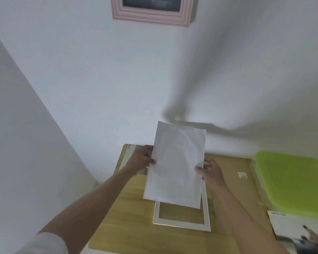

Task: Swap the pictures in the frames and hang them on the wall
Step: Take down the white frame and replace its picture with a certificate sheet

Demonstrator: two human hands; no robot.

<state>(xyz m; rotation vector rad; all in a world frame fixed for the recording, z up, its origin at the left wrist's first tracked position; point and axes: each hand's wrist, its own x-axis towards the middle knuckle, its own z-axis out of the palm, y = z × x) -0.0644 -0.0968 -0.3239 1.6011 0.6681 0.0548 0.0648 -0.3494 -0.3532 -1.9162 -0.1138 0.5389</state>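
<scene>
A white sheet of paper, blank side toward me, is lifted above the wooden table. My left hand pinches its left edge and my right hand pinches its right edge. Under the sheet a white picture frame lies flat on the table, and wood shows through its opening. High on the wall hangs a pink frame with a dark picture in it. Another picture lies on the table behind my left hand, mostly hidden.
A brown backing board with a small white label lies right of the frame. A clear box with a green lid stands at the right edge. A printed picture lies at the lower right. The white wall is close behind.
</scene>
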